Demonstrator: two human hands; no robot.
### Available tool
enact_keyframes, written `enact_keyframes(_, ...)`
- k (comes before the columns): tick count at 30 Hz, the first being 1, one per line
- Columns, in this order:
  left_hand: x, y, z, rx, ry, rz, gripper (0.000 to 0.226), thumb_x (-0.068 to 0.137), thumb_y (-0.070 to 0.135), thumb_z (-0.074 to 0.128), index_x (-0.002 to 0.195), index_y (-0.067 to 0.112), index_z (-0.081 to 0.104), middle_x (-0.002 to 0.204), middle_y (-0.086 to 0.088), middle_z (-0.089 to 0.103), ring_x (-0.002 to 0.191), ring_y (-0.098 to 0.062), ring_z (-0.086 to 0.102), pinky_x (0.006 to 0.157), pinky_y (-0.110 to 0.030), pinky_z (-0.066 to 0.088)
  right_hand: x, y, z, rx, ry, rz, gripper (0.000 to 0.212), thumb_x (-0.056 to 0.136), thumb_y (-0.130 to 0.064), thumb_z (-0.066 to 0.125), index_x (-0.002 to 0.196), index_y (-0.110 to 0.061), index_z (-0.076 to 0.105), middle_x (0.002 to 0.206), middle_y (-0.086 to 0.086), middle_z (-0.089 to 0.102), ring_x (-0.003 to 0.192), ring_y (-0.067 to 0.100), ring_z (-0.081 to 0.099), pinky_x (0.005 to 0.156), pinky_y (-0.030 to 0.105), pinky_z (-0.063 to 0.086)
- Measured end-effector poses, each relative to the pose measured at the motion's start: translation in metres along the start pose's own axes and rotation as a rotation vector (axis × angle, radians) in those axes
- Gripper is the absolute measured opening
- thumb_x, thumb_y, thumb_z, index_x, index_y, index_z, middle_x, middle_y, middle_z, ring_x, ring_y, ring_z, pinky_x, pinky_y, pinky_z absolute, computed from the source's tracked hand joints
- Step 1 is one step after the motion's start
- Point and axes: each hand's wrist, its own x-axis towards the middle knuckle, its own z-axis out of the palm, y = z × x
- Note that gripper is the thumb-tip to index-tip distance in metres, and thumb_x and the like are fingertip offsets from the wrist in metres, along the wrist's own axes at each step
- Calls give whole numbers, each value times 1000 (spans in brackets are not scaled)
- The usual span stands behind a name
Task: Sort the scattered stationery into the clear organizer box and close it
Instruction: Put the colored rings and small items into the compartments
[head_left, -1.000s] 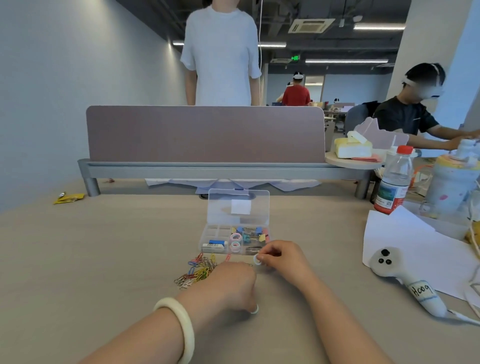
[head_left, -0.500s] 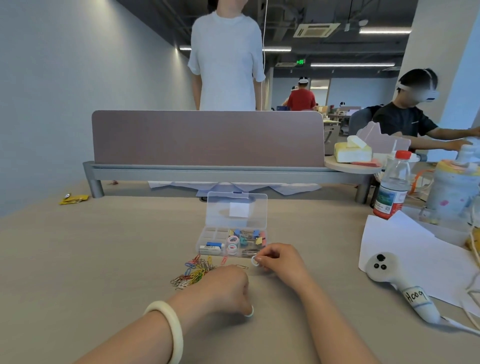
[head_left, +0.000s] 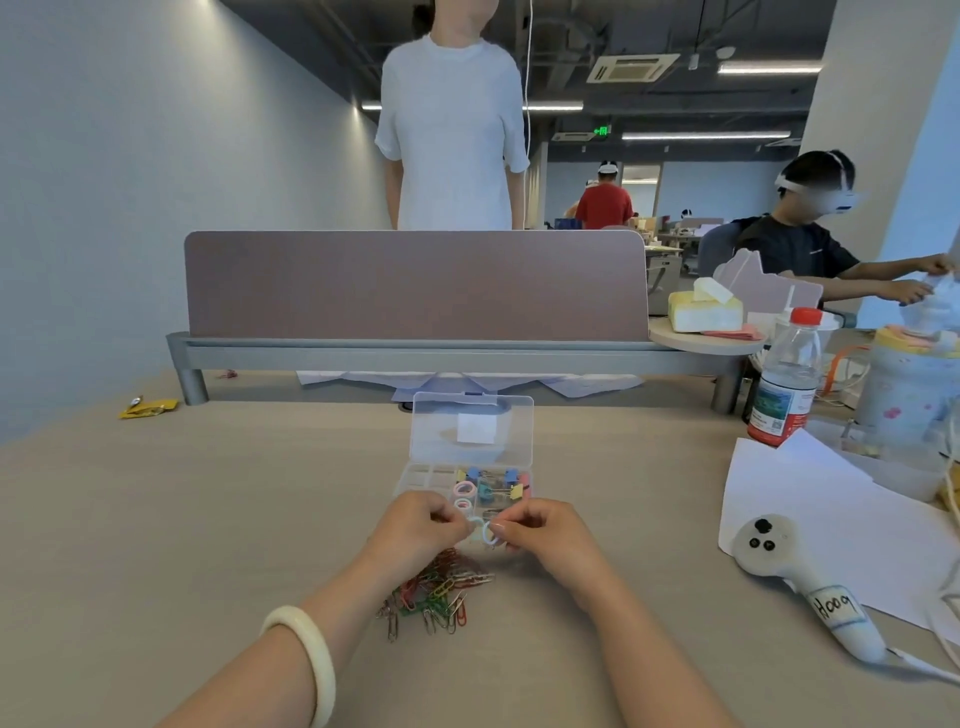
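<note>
The clear organizer box (head_left: 415, 480) stands open on the table, its lid (head_left: 471, 428) raised at the back. Binder clips (head_left: 496, 483) and small tape rings (head_left: 464, 488) lie in its compartments. Both hands hover over the box's near edge. My right hand (head_left: 545, 540) pinches a small ring (head_left: 489, 534) between thumb and forefinger. My left hand (head_left: 418, 530) pinches another pale ring (head_left: 474, 524) beside it. A pile of coloured paper clips (head_left: 434, 595) lies on the table just in front of the box, under my wrists.
A white controller (head_left: 795, 577) and white paper sheets (head_left: 831, 509) lie to the right. A water bottle (head_left: 787, 379) and a decorated container (head_left: 914, 384) stand at far right. A desk divider (head_left: 415, 286) spans the back. A yellow wrapper (head_left: 148, 408) lies far left.
My left hand rose from the table and moved forward to the box's near edge, carrying its ring. My right hand stayed by the box with its ring. The camera view tilted slightly.
</note>
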Motion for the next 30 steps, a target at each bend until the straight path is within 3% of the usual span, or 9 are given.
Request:
enact_keyframes(7, -2, 3, -1, -206, -93, 13, 24, 80, 22, 65, 56, 26, 63, 49, 11, 54, 53, -2, 47, 57, -18, 37, 1, -3, 6, 61, 69, 1, 7, 79, -5, 66, 74, -1, 68, 52, -4, 58, 41, -3, 48, 44, 7, 35)
enact_keyframes(16, 3, -7, -3, -324, -146, -17, 19, 78, 26, 67, 59, 26, 67, 60, 12, 61, 66, -4, 55, 70, -23, 44, 0, -3, 21, 40, 116, -24, 17, 82, -8, 63, 69, -14, 72, 50, -8, 63, 48, 0, 51, 49, 9, 40)
enact_keyframes(20, 20, -11, -6, -87, -79, 56, 15, 79, 17, 61, 67, 12, 69, 65, 4, 60, 72, -10, 56, 73, -27, 46, 4, 2, 22, -10, 169, 0, 19, 86, -8, 58, 77, -17, 72, 62, -5, 68, 51, 0, 56, 49, 10, 42)
enact_keyframes(23, 43, -15, -17, 274, 16, 205, 19, 79, 16, 57, 60, 16, 59, 71, -6, 65, 73, -22, 60, 71, -33, 47, 7, 13, 18, -78, 243, 18, 21, 86, -7, 59, 79, -24, 70, 64, -4, 67, 54, 7, 58, 49, 15, 46)
enact_keyframes(27, 66, -22, -17, 599, -64, 345, 16, 80, 18, 55, 72, 10, 66, 82, -9, 69, 78, -26, 60, 74, -35, 49, 7, 22, 16, -144, 235, 21, 15, 85, -7, 59, 80, -14, 71, 62, 3, 64, 50, 4, 50, 50, 15, 44)
enact_keyframes(30, 76, -22, -12, 671, -141, 391, 18, 82, 20, 55, 72, 10, 65, 84, -10, 68, 81, -28, 60, 75, -38, 49, 10, 26, 16, -158, 226, 25, 19, 85, -8, 60, 76, -21, 70, 61, 1, 64, 53, 9, 51, 53, 17, 45)
